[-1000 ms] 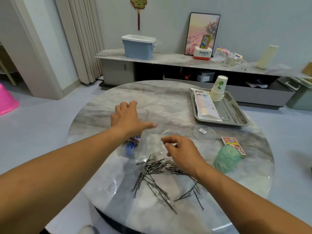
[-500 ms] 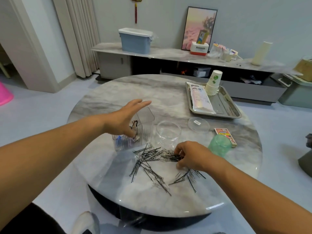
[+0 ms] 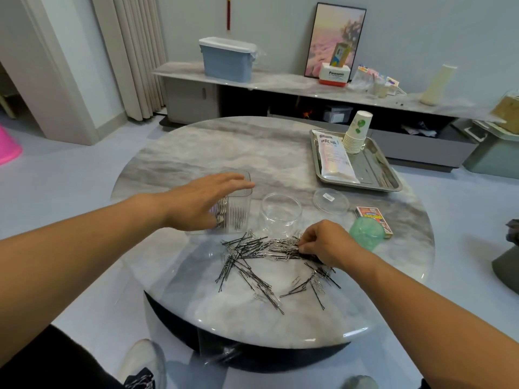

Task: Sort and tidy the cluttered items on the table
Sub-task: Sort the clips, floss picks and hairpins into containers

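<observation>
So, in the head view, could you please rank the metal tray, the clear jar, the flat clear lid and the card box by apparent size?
1. Metal tray, clearly largest.
2. Clear jar and flat clear lid: look alike, unranked.
3. Card box, smallest, though partly hidden.

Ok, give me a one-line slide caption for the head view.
Right hand pinches at the pile of hairpins and paper clips while the open left hand hovers at the clear square container.

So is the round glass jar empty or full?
Empty. The round jar stands upright with its lid off beside it, and only clear glass shows inside. The pins lie on the table.
</observation>
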